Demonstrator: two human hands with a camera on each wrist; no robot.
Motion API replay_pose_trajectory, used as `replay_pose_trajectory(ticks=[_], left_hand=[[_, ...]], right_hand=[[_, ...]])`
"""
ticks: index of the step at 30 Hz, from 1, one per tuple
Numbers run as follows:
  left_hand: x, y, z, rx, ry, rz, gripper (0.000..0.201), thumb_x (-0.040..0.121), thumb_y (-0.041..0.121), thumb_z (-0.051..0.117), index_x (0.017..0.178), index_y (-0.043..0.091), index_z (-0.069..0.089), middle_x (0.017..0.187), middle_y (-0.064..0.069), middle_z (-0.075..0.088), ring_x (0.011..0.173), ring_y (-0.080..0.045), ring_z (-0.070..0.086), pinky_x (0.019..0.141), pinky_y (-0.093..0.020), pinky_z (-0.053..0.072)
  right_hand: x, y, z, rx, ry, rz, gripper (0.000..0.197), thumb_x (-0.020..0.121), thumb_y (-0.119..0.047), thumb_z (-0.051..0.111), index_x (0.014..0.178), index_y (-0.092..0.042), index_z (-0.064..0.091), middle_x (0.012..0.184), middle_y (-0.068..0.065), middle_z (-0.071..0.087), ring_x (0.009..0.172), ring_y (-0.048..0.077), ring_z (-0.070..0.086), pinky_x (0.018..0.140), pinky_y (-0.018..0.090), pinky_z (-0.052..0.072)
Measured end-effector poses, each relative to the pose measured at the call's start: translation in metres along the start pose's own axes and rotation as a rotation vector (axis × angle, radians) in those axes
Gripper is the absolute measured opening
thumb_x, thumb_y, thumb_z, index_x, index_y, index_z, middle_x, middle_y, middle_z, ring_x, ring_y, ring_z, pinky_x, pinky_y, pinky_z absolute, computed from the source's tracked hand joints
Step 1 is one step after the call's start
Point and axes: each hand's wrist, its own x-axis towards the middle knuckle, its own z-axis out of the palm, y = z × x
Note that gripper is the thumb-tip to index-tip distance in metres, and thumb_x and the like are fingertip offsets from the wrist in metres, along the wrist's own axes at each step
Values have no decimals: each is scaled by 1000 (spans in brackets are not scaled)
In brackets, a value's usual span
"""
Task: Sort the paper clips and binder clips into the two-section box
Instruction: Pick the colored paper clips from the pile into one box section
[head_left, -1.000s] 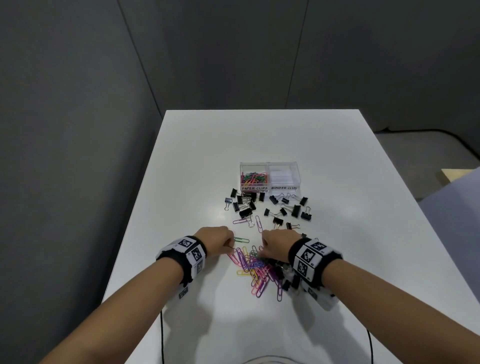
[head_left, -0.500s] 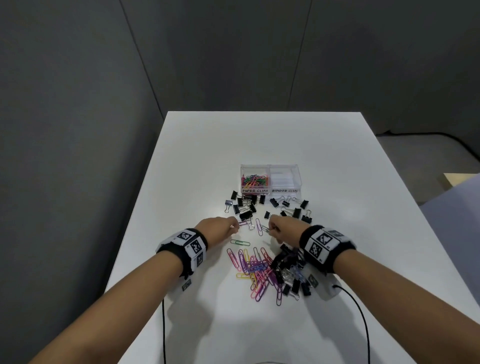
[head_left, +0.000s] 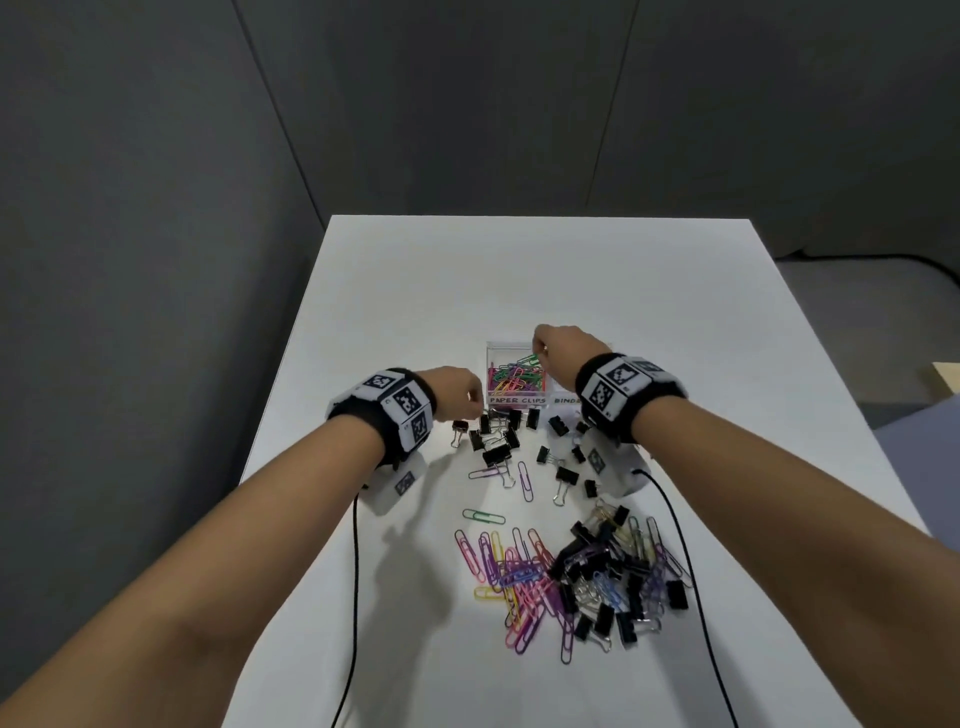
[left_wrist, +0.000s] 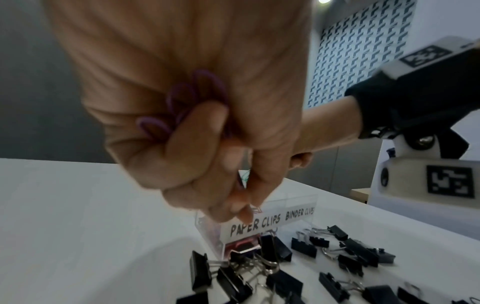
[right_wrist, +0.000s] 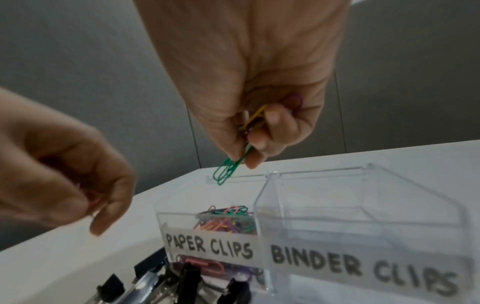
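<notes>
A clear two-section box (head_left: 493, 349) (right_wrist: 363, 207) (left_wrist: 293, 201) stands mid-table, labelled PAPER CLIPS on the left and BINDER CLIPS on the right. The left section holds several coloured paper clips (head_left: 514, 376) (right_wrist: 226, 218); the right section looks bare. My right hand (head_left: 563, 348) (right_wrist: 249, 131) hovers over the left section, pinching a green paper clip (head_left: 530, 359) (right_wrist: 227, 168) with yellow and purple clips behind it. My left hand (head_left: 457, 389) (left_wrist: 207, 144) is just left of the box front, fingers curled round purple paper clips (left_wrist: 187, 102).
Black binder clips (head_left: 498, 436) (left_wrist: 337, 253) lie scattered in front of the box. A mixed heap of paper clips and binder clips (head_left: 571, 577) sits nearer me, with loose clips (head_left: 483, 516) between. Black cables (head_left: 355, 597) trail off the near edge of the white table (head_left: 675, 291).
Both hands have moved away from the near pile toward the box, each carrying paper clips. The right hand now hangs over the paper clip section; the left has reached the box's front left.
</notes>
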Motion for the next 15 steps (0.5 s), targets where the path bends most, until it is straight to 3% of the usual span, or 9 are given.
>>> replay_pose_trajectory(ticks=[2, 3, 6, 9, 12, 15], left_hand=[[7, 1, -4, 11, -1, -2, 32, 96, 22, 41, 120, 7, 58, 122, -9, 62, 104, -22, 60, 87, -28, 45], [10, 1, -6, 9, -1, -5, 32, 97, 21, 40, 120, 8, 58, 124, -9, 61, 111, -24, 57, 92, -30, 43], [18, 0, -11, 8, 23, -6, 32, 96, 21, 40, 118, 7, 58, 123, -12, 61, 107, -25, 56, 93, -31, 43], [25, -2, -15, 9, 51, -5, 31, 96, 23, 41, 119, 12, 58, 124, -10, 61, 114, -26, 55, 94, -32, 43], [32, -3, -19, -5, 79, 6, 31, 96, 22, 39, 121, 14, 57, 126, -8, 59, 116, -25, 53, 95, -32, 41], [39, 3, -22, 10, 168, 56, 30, 97, 20, 36, 122, 16, 52, 121, -9, 60, 111, -26, 55, 87, -31, 41]], right_hand=[[11, -6, 8, -16, -21, -16, 24, 94, -4, 36, 112, -8, 52, 110, 15, 62, 96, 32, 60, 80, 37, 49], [15, -8, 12, -10, -34, -31, 25, 94, -4, 37, 114, -8, 51, 112, 15, 61, 97, 32, 60, 81, 38, 48], [19, -15, 23, 49, -63, -97, 36, 93, -7, 45, 128, -9, 44, 119, 17, 59, 104, 32, 58, 85, 38, 47], [15, -12, 22, 132, -59, -122, 48, 93, -9, 49, 139, -12, 35, 128, 15, 56, 115, 30, 55, 94, 38, 44], [5, 2, 17, 226, 43, -127, 41, 93, -8, 47, 134, -10, 44, 127, 11, 57, 116, 27, 53, 96, 34, 41], [-12, 16, 17, 251, 149, -169, 28, 92, -7, 47, 119, -8, 56, 113, 10, 62, 104, 25, 57, 90, 34, 44]])
